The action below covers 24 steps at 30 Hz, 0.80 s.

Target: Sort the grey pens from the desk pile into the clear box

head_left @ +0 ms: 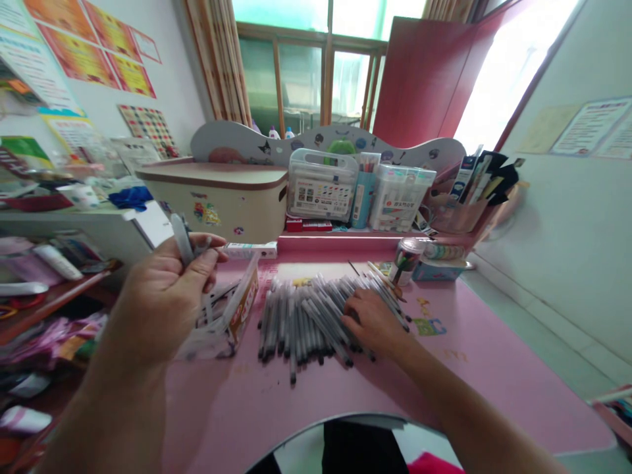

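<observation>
My left hand (165,289) is raised at the left and closed round a few grey pens (184,242) that stick up from my fingers. Just below it stands an open cardboard pen box (236,308) with more pens inside. My right hand (371,319) rests on a wide pile of grey pens (306,316) spread across the pink desk (494,368); its fingers curl down among the pens, and what they grip is hidden.
At the back of the desk stand clear marker cases (322,184), a blue pen pot (364,194), a cream storage box (222,197) and a small tin (405,260). Cluttered shelves (54,276) fill the left. A wall runs along the right.
</observation>
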Tool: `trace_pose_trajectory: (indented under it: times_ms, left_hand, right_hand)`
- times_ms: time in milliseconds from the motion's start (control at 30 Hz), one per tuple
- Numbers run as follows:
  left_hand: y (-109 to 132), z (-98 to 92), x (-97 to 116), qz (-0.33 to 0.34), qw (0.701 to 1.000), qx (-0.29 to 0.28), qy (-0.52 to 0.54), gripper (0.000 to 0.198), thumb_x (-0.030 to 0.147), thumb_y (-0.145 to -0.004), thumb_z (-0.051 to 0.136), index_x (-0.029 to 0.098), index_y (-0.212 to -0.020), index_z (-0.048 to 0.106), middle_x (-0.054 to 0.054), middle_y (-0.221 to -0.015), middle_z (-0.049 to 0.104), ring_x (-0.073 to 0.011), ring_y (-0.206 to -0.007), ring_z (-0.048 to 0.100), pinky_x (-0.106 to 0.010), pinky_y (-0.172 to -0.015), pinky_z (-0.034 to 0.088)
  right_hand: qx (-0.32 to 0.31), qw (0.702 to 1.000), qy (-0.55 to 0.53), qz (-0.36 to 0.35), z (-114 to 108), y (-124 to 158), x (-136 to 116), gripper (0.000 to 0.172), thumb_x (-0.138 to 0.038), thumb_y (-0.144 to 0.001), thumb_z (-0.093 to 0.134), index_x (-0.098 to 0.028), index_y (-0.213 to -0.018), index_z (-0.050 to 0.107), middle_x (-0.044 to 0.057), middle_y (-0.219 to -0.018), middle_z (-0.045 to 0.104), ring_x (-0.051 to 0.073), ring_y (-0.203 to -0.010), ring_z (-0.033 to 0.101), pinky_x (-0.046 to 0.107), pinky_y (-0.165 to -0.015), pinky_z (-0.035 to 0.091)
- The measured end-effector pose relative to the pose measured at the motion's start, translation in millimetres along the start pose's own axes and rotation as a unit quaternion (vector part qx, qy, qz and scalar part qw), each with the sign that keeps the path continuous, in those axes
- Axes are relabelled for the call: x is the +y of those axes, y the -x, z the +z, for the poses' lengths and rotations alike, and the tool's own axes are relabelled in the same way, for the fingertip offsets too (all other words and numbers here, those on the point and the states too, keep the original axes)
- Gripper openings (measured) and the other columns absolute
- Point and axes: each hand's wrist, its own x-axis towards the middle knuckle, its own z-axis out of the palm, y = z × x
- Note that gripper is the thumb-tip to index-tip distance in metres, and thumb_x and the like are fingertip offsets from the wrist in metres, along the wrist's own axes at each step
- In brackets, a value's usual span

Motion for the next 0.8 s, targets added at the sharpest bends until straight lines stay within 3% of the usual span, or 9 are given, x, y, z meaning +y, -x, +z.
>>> trace_pose_trajectory:
  times_ms: [100,200,300,400,567,667,733,800]
  left_hand:
    - [-14.6,-16.0,-7.7,0.015,0.978,0.003,-0.210,0.018,0.031,-0.093,0.055,0.022,-0.103,0.066,0.003,-0.065,0.055,-0.0119,-0.058,0.048,-0.024,-0.056,0.036]
    - [-32.1,-23.9,-18.3,0.030,0.937,-0.064,-0.343,0.020,0.033,-0.093,0.053,0.018,-0.103,0.063,0.000,-0.080,0.063,-0.0199,-0.078,0.059,-0.035,-0.077,0.044]
    - [-45.5,-26.3,-31.8,0.083,0.906,-0.132,-0.394,0.032,0.038,-0.092,0.053,0.014,-0.112,0.059,-0.006,-0.106,0.064,-0.0297,-0.106,0.057,-0.046,-0.096,0.041]
    - [-47.9,-19.9,-38.0,0.114,0.900,-0.153,-0.391,0.033,0.033,-0.091,0.052,0.012,-0.115,0.059,-0.011,-0.119,0.062,-0.0347,-0.119,0.052,-0.050,-0.105,0.035]
    - [-21.7,14.7,-14.5,0.140,0.945,-0.113,-0.272,0.029,0.025,-0.084,0.054,0.017,-0.109,0.066,-0.013,-0.121,0.063,-0.0346,-0.119,0.051,-0.046,-0.111,0.030]
    - [6.6,43.9,5.0,0.079,0.974,-0.189,-0.099,0.024,0.020,-0.074,0.070,0.022,-0.098,0.073,-0.009,-0.109,0.069,-0.0314,-0.109,0.057,-0.041,-0.110,0.031]
    - [24.9,63.7,11.4,0.003,0.963,-0.268,-0.002,0.024,0.011,-0.066,0.076,0.022,-0.087,0.075,-0.007,-0.099,0.071,-0.0295,-0.102,0.059,-0.037,-0.108,0.034]
    - [39.5,81.9,10.5,-0.089,0.938,-0.309,0.132,0.030,0.000,-0.061,0.075,0.022,-0.081,0.075,-0.007,-0.096,0.071,-0.0270,-0.101,0.060,-0.030,-0.101,0.040]
  right_hand:
    - [0.008,0.999,0.035,-0.009,5.4,0.7,-1.9,0.012,-0.027,-0.084,0.065,-0.018,-0.077,0.068,0.010,-0.083,0.061,0.026,-0.086,0.055,0.039,-0.079,0.042]
    - [0.034,0.999,0.025,-0.006,10.3,0.7,-2.7,0.011,-0.025,-0.079,0.069,-0.020,-0.070,0.066,0.011,-0.079,0.060,0.028,-0.083,0.054,0.041,-0.077,0.041]
    - [0.049,0.999,0.003,0.000,12.8,0.3,-3.5,0.013,-0.020,-0.077,0.068,-0.021,-0.065,0.062,0.010,-0.075,0.058,0.027,-0.080,0.053,0.040,-0.076,0.040]
    - [0.044,0.999,-0.007,0.009,10.7,-0.5,-4.5,0.011,-0.017,-0.077,0.063,-0.020,-0.066,0.061,0.009,-0.076,0.059,0.026,-0.080,0.053,0.039,-0.075,0.040]
    - [0.096,0.990,-0.104,0.016,-2.8,-2.5,-4.0,0.010,-0.014,-0.073,0.061,-0.019,-0.066,0.056,0.005,-0.075,0.057,0.021,-0.077,0.053,0.034,-0.073,0.039]
    - [0.111,0.960,-0.251,0.056,-9.1,-3.2,-1.7,0.009,-0.019,-0.075,0.061,-0.020,-0.068,0.055,-0.002,-0.064,0.050,0.014,-0.061,0.046,0.029,-0.061,0.036]
    - [0.097,0.916,-0.380,0.081,-10.8,-3.1,-1.1,0.011,-0.025,-0.077,0.061,-0.021,-0.071,0.053,-0.005,-0.058,0.045,0.012,-0.054,0.041,0.026,-0.053,0.032]
    - [0.074,0.862,-0.494,0.087,-10.9,-2.6,-2.2,0.014,-0.030,-0.077,0.064,-0.021,-0.076,0.053,-0.007,-0.057,0.046,0.010,-0.049,0.040,0.025,-0.049,0.031]
